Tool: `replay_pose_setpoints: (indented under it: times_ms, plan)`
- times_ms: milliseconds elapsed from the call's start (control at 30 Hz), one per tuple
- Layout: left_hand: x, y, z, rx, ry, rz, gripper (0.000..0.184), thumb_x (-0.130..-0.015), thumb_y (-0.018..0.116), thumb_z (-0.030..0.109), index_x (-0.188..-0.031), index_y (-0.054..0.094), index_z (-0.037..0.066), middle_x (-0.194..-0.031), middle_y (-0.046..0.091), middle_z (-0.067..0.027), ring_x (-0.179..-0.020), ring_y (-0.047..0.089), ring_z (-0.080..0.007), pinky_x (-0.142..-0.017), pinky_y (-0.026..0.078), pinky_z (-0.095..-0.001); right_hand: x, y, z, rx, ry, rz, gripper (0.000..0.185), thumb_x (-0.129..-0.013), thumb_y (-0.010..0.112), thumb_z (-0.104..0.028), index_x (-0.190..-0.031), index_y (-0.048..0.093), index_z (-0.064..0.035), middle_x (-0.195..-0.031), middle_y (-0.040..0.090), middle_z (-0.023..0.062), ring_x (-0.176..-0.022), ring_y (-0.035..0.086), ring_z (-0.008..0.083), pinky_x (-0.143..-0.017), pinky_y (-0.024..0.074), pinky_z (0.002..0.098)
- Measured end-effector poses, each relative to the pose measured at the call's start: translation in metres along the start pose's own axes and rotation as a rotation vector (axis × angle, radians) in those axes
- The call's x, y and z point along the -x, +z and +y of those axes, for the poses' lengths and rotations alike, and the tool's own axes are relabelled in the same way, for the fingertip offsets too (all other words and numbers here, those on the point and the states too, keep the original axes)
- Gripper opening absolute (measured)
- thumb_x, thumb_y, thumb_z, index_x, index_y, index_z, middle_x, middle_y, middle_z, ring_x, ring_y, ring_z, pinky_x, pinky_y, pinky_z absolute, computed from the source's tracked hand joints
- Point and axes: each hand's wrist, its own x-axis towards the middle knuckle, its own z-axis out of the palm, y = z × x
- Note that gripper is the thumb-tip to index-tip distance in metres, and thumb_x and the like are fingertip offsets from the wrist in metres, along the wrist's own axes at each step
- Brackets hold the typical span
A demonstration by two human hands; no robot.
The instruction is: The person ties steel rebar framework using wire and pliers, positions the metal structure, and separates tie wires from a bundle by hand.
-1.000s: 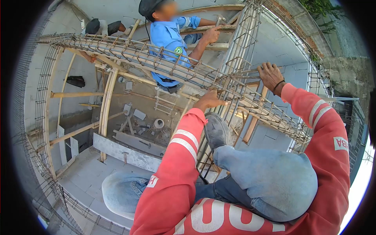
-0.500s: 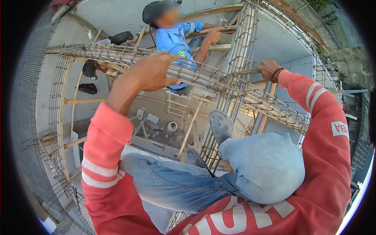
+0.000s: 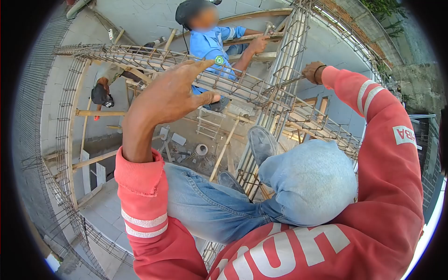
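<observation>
one tool (image 3: pixel 291 81) in the right hand (image 3: pixel 313 73)

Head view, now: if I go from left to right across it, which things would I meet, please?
Rebar cage → left hand → upper shoe → right hand → green leaves at the top.

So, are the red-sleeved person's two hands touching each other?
No, the left hand and right hand are apart, with steel bars showing between them.
</observation>
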Motion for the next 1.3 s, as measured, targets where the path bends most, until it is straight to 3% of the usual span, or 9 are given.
replay_pose_setpoints:
  times_ms: [533, 733, 900, 1000, 1067, 1100, 1167, 1200, 1300]
  plan:
    - [0.016, 0.006, -0.009, 0.029, 0.013, 0.02, 0.074, -0.085, 0.072, 0.043, -0.146, 0.045, 0.013, -0.141, 0.052, -0.0191, -0.119, 0.057, -0.035, -0.101, 0.045, -0.0428, 0.01, 0.0, 0.007, -0.104, 0.019, 0.168, 0.015, -0.08, 0.061, -0.014, -0.087, 0.072, -0.0055, -0.086, 0.071, 0.0151, -0.083, 0.071, 0.032, -0.068, 0.0562, 0.049]
    - [0.024, 0.005, -0.01, 0.036, 0.005, 0.048, 0.074, -0.085, 0.073, 0.044, -0.146, 0.046, 0.011, -0.139, 0.054, -0.0193, -0.12, 0.055, -0.0347, -0.102, 0.043, -0.0422, -0.016, -0.02, 0.015, -0.82, 0.201, -0.818, 0.03, -0.086, 0.072, -0.028, -0.089, 0.068, 0.0014, -0.074, 0.065, 0.014, -0.062, 0.066, 0.0265, -0.065, 0.0605, 0.0418]
    - [0.028, 0.0, -0.01, 0.022, 0.013, 0.088, 0.072, -0.086, 0.072, 0.041, -0.146, 0.046, 0.01, -0.138, 0.055, -0.0193, -0.121, 0.055, -0.0354, -0.102, 0.043, -0.0424, -0.019, -0.019, 0.02, -0.829, 0.176, -0.879, 0.032, -0.081, 0.082, -0.025, -0.09, 0.068, 0.0021, -0.082, 0.067, 0.0131, -0.068, 0.067, 0.0248, -0.065, 0.0614, 0.0408]
    - [0.024, -0.001, -0.007, 0.046, 0.046, 0.077, 0.071, -0.086, 0.073, 0.039, -0.146, 0.046, 0.01, -0.139, 0.054, -0.0194, -0.119, 0.057, -0.0358, -0.101, 0.044, -0.0421, -0.003, -0.02, 0.013, -0.656, 0.16, -0.761, 0.038, -0.078, 0.082, -0.022, -0.103, 0.064, -0.0006, -0.079, 0.067, 0.0114, -0.069, 0.066, 0.0287, -0.061, 0.0556, 0.0415]
    - [0.019, 0.0, -0.004, 0.051, 0.046, 0.072, 0.071, -0.087, 0.073, 0.039, -0.146, 0.045, 0.011, -0.139, 0.054, -0.0194, -0.118, 0.057, -0.0358, -0.1, 0.045, -0.042, 0.023, -0.031, 0.003, 0.053, -0.052, -0.03, 0.062, -0.073, 0.081, -0.028, -0.123, 0.056, -0.0025, -0.104, 0.067, 0.0147, -0.094, 0.066, 0.0311, -0.082, 0.0537, 0.0483]
    - [0.018, 0.0, -0.003, 0.059, 0.042, 0.069, 0.071, -0.087, 0.073, 0.039, -0.146, 0.045, 0.011, -0.139, 0.054, -0.0194, -0.117, 0.058, -0.0359, -0.1, 0.045, -0.0419, 0.03, -0.023, -0.002, 0.046, -0.049, -0.028, 0.062, -0.073, 0.081, -0.028, -0.123, 0.056, -0.0025, -0.104, 0.067, 0.0147, -0.094, 0.066, 0.0311, -0.082, 0.0537, 0.0483]
    - [0.016, -0.002, 0.003, 0.054, 0.059, 0.061, 0.071, -0.087, 0.073, 0.039, -0.146, 0.045, 0.011, -0.139, 0.054, -0.0194, -0.116, 0.058, -0.0359, -0.099, 0.046, -0.0418, 0.038, 0.005, -0.003, 0.405, -0.217, 0.59, 0.075, -0.07, 0.077, -0.033, -0.133, 0.048, -0.0051, -0.127, 0.055, 0.0145, -0.122, 0.052, 0.0292, -0.105, 0.0381, 0.053]
    - [0.015, -0.002, 0.005, 0.053, 0.07, 0.051, 0.071, -0.087, 0.072, 0.039, -0.146, 0.045, 0.011, -0.14, 0.054, -0.0193, -0.116, 0.058, -0.0359, -0.099, 0.046, -0.0417, 0.035, 0.014, -0.007, 0.427, -0.121, 0.564, 0.076, -0.074, 0.073, -0.036, -0.138, 0.044, -0.0045, -0.135, 0.046, 0.0121, -0.132, 0.039, 0.0266, -0.12, 0.0176, 0.0531]
    - [0.014, 0.001, 0.005, 0.057, 0.05, 0.031, 0.072, -0.086, 0.073, 0.04, -0.146, 0.045, 0.011, -0.14, 0.053, -0.0193, -0.116, 0.058, -0.0355, -0.099, 0.046, -0.0417, 0.034, 0.019, 0.002, 0.282, -0.073, 0.531, 0.085, -0.075, 0.074, -0.041, -0.144, 0.04, -0.0042, -0.132, 0.049, 0.0119, -0.13, 0.042, 0.0277, -0.119, 0.0208, 0.0528]
